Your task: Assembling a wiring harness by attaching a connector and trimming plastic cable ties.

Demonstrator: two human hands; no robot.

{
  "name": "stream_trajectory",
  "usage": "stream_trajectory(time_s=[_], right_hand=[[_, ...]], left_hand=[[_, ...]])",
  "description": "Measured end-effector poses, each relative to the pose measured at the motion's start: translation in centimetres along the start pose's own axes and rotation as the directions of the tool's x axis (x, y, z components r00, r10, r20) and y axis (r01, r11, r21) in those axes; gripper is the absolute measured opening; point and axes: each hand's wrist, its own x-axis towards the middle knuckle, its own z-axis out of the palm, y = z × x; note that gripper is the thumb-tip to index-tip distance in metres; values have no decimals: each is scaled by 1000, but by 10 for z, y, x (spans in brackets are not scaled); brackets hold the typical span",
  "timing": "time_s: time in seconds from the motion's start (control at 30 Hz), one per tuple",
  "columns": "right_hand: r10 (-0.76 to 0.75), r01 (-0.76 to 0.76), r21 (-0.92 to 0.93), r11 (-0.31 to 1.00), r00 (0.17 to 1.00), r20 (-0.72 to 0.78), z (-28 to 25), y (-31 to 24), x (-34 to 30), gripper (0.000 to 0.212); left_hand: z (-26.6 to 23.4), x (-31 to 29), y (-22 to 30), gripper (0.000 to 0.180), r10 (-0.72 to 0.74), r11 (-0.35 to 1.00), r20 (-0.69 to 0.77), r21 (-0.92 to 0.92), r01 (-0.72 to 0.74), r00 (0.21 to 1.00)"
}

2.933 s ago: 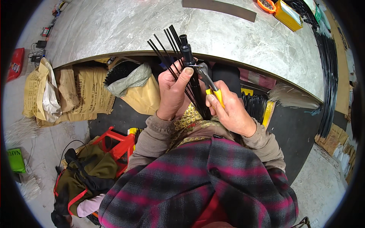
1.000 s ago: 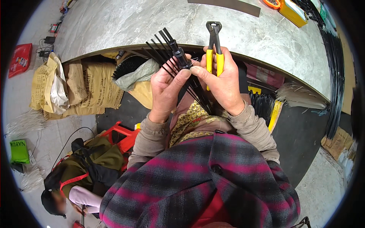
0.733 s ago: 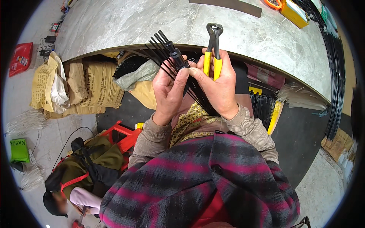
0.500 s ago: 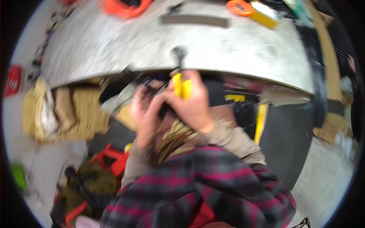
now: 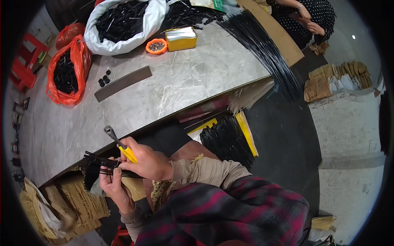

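My right hand [image 5: 148,161] is closed round a yellow-handled tool [image 5: 129,153] with a grey metal shaft and a rounded head, which points up and left over the table's near edge. Just below and to the left, my left hand [image 5: 116,189] is closed on a bunch of thin black rods [image 5: 93,158] with a thicker black piece among them. Fingers of my right hand touch this bunch too. My hands hide where the rods meet.
On the grey table [image 5: 180,82] lie a dark flat strip [image 5: 123,84], small black parts [image 5: 104,78], an orange dish [image 5: 156,46], a yellow box [image 5: 181,39], bags of black pieces [image 5: 65,74] and long black rods [image 5: 266,49]. A person [image 5: 305,18] is at the far right.
My view has swung to the right, so the table's contents sit further left and lower. My hands still hold the tool and the rods, now in sharper view.
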Motion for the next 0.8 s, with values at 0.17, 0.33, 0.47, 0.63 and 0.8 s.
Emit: stream_trajectory(time_s=[0.17, 0.33, 0.47, 0.63, 0.8], right_hand=[[-53, 54, 120, 991, 998, -13, 8, 12, 2, 49], [-55, 61, 176, 983, 998, -35, 6, 12, -1, 50], [-46, 57, 249, 967, 998, -50, 16, 10, -8, 48], [-26, 40, 274, 961, 998, -53, 26, 4, -16, 43], [29, -18, 205, 979, 998, -55, 14, 21, -17, 41]], left_hand=[[0, -2, -1, 29, 89, 973, 69, 209, -102, 994], [1, 0, -4, 31, 113, 956, 50, 267, -122, 992], [-17, -3, -13, 33, 181, 938, 40, 292, -185, 983], [-13, -11, -6, 30, 147, 973, -23, 184, -141, 989], [-8, -1, -12, 32, 107, 978, 25, 175, -110, 994]])
